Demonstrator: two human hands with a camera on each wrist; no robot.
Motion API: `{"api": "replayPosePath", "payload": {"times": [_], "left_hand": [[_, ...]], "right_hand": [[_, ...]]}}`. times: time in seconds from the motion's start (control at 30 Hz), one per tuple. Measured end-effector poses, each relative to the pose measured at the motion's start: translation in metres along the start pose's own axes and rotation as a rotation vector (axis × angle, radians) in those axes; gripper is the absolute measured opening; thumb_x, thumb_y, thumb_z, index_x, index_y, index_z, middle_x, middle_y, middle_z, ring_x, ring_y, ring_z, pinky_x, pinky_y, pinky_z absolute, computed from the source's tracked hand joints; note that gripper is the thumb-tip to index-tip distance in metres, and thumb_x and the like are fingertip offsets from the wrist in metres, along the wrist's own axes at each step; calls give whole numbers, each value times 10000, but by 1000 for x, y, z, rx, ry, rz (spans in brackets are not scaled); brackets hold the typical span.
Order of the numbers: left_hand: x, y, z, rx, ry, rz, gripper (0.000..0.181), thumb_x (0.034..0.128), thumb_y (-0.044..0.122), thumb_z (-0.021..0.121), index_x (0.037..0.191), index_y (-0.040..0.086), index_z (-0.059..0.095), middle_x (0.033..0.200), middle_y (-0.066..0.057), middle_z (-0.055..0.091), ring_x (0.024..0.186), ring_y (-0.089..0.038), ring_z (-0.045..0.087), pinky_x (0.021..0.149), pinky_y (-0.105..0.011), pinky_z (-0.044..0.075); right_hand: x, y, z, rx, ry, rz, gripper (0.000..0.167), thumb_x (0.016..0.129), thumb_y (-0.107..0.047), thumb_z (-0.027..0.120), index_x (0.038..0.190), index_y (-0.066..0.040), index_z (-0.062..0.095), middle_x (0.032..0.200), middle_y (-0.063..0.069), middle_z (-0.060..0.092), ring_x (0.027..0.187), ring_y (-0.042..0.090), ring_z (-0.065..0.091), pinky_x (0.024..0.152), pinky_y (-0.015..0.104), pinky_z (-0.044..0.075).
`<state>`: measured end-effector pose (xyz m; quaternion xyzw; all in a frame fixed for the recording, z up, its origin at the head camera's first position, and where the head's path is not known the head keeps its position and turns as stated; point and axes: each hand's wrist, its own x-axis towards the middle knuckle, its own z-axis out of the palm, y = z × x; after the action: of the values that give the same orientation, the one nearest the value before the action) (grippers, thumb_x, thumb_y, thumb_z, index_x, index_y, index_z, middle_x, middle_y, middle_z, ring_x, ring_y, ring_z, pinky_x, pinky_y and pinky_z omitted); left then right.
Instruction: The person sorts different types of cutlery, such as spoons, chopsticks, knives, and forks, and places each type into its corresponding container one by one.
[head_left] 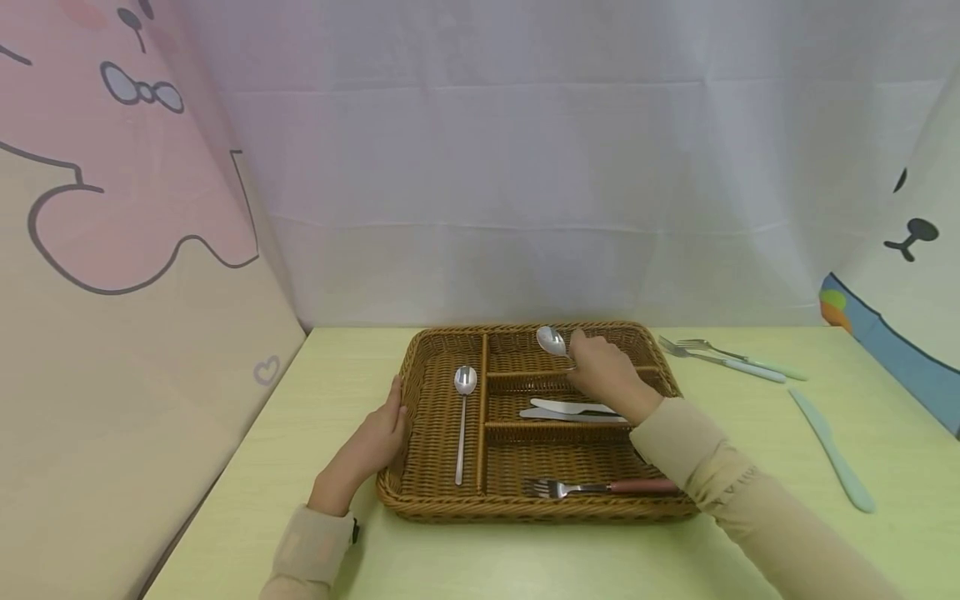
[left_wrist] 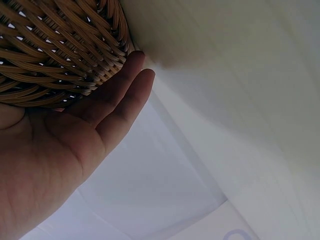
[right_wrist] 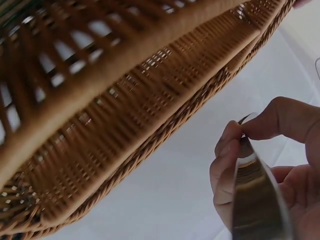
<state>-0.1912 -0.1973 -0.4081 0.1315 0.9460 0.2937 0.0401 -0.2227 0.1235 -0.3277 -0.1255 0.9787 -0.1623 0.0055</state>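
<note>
My right hand (head_left: 606, 372) pinches a metal spoon (head_left: 551, 341) between thumb and fingers, above the back compartment of a brown wicker cutlery tray (head_left: 480, 505). In the right wrist view the shiny spoon handle (right_wrist: 257, 200) points toward the camera. My left hand (head_left: 375, 439) rests against the tray's left outer wall, its visible fingers (left_wrist: 131, 102) nearly straight along the weave. Another spoon (head_left: 463, 425) lies in the left compartment. Silver table knives (head_left: 573, 407) lie in the middle compartment, partly hidden by my right hand. In the front one lies a fork with a reddish handle (head_left: 641, 486).
On the pale yellow table (head_left: 540, 554), right of the tray, lie a fork with a light blue handle (head_left: 750, 367), a fork with a green handle (head_left: 780, 370) and a pale green knife (head_left: 832, 454). A white cloth (head_left: 510, 167) hangs behind; printed cloths flank both sides.
</note>
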Motion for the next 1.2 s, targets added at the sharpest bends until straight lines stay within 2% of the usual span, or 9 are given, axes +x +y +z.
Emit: {"api": "replayPosePath", "payload": {"times": [0.27, 0.53, 0.73, 0.83, 1.0, 1.2], "left_hand": [[-1, 2, 0, 6, 9, -8, 568, 1013, 152, 247, 1434, -66, -67, 1405, -333, 281, 1252, -421, 385, 1011, -511, 362], [-1, 3, 0, 29, 15, -5, 557, 1013, 131, 249, 1434, -72, -54, 1375, -358, 313, 1209, -433, 437, 989, -518, 384], [0, 2, 0, 31, 13, -12, 561, 1014, 138, 251, 1434, -70, -56, 1380, -359, 303, 1223, -438, 416, 994, -525, 375], [-1, 2, 0, 22, 14, -7, 562, 1013, 135, 250, 1433, -71, -61, 1385, -358, 293, 1235, -438, 399, 1002, -528, 364], [-1, 1, 0, 14, 16, 1, 558, 1011, 126, 246, 1432, -74, -61, 1389, -352, 288, 1248, -431, 384, 1010, -528, 355], [0, 0, 1, 0, 9, -13, 571, 1011, 145, 251, 1433, -65, -71, 1407, -341, 257, 1266, -421, 361, 1028, -523, 337]], "right_hand": [[6, -19, 10, 54, -7, -73, 135, 844, 1, 555, 970, 46, 538, 767, 147, 620, 452, 129, 422, 391, 219, 274], [12, -36, 21, 77, 12, -90, 268, 852, 19, 538, 1112, 81, 524, 955, 229, 654, 564, 177, 595, 449, 253, 409], [14, -49, 27, 114, 27, -111, 105, 866, 28, 521, 959, 24, 569, 860, 167, 654, 565, 161, 586, 468, 257, 439], [16, -56, 29, 141, 30, -135, 117, 856, 56, 503, 894, 17, 606, 845, 149, 660, 611, 172, 597, 514, 272, 473], [18, -64, 36, 230, 3, -164, 203, 853, 72, 479, 951, 38, 654, 947, 163, 666, 673, 167, 581, 644, 302, 509], [19, -71, 43, 299, -14, -185, 208, 866, 53, 482, 976, 41, 657, 954, 158, 663, 625, 129, 494, 672, 319, 502]]}}
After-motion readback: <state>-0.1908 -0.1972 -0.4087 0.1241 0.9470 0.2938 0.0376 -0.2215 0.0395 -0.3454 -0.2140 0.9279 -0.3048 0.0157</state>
